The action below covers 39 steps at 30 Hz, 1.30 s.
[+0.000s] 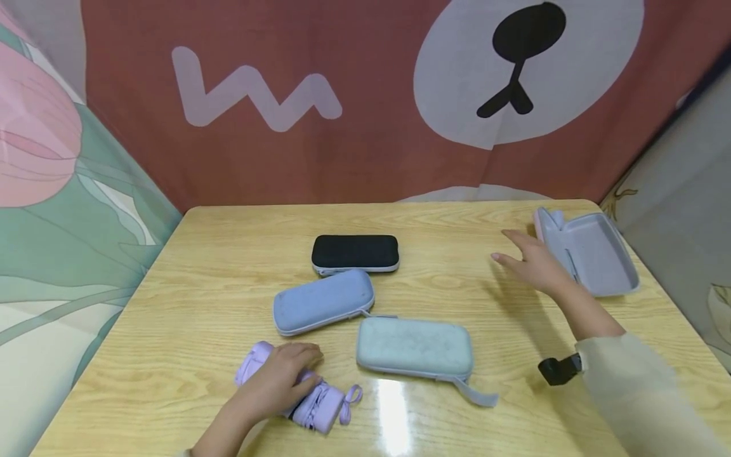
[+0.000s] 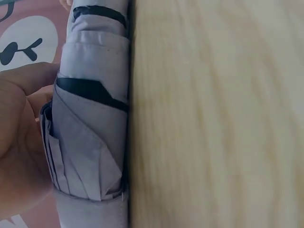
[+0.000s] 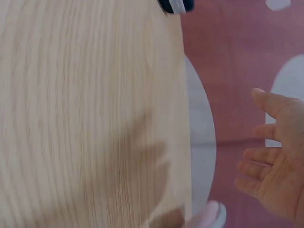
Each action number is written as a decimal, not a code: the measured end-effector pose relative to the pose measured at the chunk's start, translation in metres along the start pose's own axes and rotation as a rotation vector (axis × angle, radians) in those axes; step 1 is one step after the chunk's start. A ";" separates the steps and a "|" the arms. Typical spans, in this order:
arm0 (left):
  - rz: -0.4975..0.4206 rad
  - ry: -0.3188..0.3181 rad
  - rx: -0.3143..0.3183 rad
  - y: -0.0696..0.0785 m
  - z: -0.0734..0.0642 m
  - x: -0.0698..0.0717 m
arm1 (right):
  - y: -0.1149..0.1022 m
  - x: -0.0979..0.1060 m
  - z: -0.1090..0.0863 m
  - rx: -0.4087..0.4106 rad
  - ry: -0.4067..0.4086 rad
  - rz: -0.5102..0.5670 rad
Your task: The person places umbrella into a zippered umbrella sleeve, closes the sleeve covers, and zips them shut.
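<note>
At the table's near left, my left hand (image 1: 280, 376) lies across a folded lavender umbrella (image 1: 324, 406) and holds it, fingers bent over its far side. In the left wrist view the umbrella (image 2: 90, 137) lies along the wooden table, with the left hand (image 2: 21, 123) against its side; most fingertips are hidden behind it. My right hand (image 1: 539, 265) hovers over the table at the right with spread fingers and nothing in them. Beside it an unzipped grey case (image 1: 599, 251) lies open, a bit of pink on its outside. The right wrist view shows the right hand (image 3: 280, 161) palm side, fingers loosely extended.
Three zipped cases lie mid-table: a black one (image 1: 355, 252) at the back, a blue one (image 1: 322, 301) set askew before it, and a pale mint one (image 1: 415, 348) with a strap at its right. Printed curtains (image 1: 365, 158) hang behind the wooden table (image 1: 188, 279).
</note>
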<state>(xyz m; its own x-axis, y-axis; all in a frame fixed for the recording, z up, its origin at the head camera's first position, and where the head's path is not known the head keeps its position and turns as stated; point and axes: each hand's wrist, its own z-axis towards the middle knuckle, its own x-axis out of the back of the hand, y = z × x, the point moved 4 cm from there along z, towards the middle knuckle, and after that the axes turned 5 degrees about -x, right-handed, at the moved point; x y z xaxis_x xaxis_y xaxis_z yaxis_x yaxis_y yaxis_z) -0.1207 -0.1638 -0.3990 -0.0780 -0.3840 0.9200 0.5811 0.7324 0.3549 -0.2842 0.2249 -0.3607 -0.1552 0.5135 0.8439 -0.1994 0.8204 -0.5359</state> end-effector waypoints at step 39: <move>-0.020 -0.136 0.065 -0.008 -0.019 0.014 | 0.110 0.041 -0.067 -0.277 0.333 -0.059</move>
<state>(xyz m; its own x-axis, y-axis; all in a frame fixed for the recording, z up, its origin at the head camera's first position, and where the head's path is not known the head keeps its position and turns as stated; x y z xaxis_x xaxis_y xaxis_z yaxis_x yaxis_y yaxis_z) -0.1110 -0.1863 -0.3923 -0.2007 -0.3226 0.9250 0.5247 0.7620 0.3796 -0.2480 0.3534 -0.3835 0.1780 0.4798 0.8591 0.0752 0.8639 -0.4981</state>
